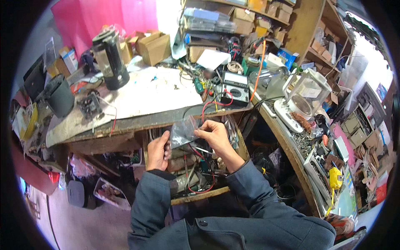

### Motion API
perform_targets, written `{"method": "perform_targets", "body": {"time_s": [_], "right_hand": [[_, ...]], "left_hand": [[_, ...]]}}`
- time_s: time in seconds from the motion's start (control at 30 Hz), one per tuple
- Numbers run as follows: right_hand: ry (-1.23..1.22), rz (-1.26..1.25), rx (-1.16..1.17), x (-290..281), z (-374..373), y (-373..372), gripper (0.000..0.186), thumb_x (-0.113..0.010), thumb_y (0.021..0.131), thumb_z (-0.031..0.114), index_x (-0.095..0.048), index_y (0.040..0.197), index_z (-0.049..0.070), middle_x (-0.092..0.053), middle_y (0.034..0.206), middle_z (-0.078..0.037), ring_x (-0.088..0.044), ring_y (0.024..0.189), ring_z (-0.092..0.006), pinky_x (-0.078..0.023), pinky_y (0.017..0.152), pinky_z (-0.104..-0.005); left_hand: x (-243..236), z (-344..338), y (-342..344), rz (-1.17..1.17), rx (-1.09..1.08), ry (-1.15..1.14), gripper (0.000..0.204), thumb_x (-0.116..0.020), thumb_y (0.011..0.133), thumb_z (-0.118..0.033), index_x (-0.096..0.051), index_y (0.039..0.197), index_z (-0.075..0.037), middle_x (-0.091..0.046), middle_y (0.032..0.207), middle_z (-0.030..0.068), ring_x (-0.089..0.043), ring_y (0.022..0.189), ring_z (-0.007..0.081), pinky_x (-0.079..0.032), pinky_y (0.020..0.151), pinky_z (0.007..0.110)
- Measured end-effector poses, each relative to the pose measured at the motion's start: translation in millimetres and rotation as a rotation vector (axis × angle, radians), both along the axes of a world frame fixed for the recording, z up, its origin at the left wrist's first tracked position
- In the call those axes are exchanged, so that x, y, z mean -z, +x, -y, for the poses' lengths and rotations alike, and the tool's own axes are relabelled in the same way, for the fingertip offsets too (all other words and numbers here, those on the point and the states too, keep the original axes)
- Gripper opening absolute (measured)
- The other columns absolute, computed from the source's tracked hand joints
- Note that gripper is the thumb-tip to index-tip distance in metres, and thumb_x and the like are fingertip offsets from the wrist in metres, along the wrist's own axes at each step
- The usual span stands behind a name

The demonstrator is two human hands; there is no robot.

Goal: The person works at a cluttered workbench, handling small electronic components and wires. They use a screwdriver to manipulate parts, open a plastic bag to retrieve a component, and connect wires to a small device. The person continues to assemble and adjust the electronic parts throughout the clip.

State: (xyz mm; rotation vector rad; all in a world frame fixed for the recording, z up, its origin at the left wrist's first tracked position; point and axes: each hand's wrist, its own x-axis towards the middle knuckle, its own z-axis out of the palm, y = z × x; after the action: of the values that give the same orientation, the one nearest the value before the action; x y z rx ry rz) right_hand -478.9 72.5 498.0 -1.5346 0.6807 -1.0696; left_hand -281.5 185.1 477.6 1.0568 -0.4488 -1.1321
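Observation:
A small clear plastic bag (183,132) is stretched between my two hands, above an open drawer (201,201). My left hand (158,152) grips the bag's left side, thumb uppermost. At its upper right edge my right hand (216,136) pinches the plastic between thumb and fingertips. What the bag contains, if anything, is too small to make out. Below my hands the drawer holds a jumble of tools, packets and a red test lead (214,180).
On the bench beyond stand a black blender (110,60), an analog multimeter (234,89) and a motor-like part (90,106). To the right, a cluttered side bench carries a kitchen scale-like appliance (291,114) and a yellow tape measure (336,178). Cardboard boxes (154,48) sit at the back.

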Motion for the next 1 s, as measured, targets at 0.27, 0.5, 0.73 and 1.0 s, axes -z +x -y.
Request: {"method": "perform_targets", "body": {"time_s": [0.27,0.5,0.73,1.0], "right_hand": [[-0.107,-0.102,0.050,9,-16,12,0.022,-0.081,0.079,0.010,-0.062,0.072,0.002,-0.063,0.065,0.001,-0.051,0.062,-0.0045,-0.042,0.056,-0.0253],[-0.133,-0.183,0.007,4,-15,8,0.022,-0.079,0.082,0.007,-0.060,0.073,0.003,-0.060,0.068,0.003,-0.049,0.065,-0.0035,-0.041,0.058,-0.0233],[-0.049,-0.111,-0.092,-1,-12,3,0.022,-0.079,0.083,0.006,-0.059,0.075,0.005,-0.060,0.071,0.005,-0.049,0.065,-0.0018,-0.040,0.058,-0.0206],[-0.090,-0.190,-0.237,4,-32,15,0.021,-0.078,0.080,0.007,-0.059,0.074,0.001,-0.061,0.068,0.001,-0.054,0.066,-0.0045,-0.046,0.058,-0.0254]], "left_hand": [[6,9,5,-0.192,-0.027,0.014,0.042,-0.075,0.091,-0.042,-0.058,0.076,-0.007,-0.050,0.060,-0.0024,-0.039,0.042,0.0037,-0.025,0.037,0.020],[2,7,0,0.073,-0.012,-0.047,0.038,-0.076,0.091,-0.036,-0.058,0.070,-0.009,-0.051,0.058,-0.0022,-0.039,0.040,0.0054,-0.023,0.036,0.022],[11,3,27,-0.380,0.174,-0.272,0.041,-0.072,0.094,-0.040,-0.054,0.070,-0.010,-0.044,0.058,-0.0024,-0.032,0.041,0.0060,-0.022,0.036,0.022],[5,0,-1,-0.014,0.307,-0.057,0.023,-0.076,0.091,-0.024,-0.066,0.089,-0.004,-0.054,0.060,-0.0008,-0.041,0.042,0.0044,-0.026,0.038,0.020]]}}
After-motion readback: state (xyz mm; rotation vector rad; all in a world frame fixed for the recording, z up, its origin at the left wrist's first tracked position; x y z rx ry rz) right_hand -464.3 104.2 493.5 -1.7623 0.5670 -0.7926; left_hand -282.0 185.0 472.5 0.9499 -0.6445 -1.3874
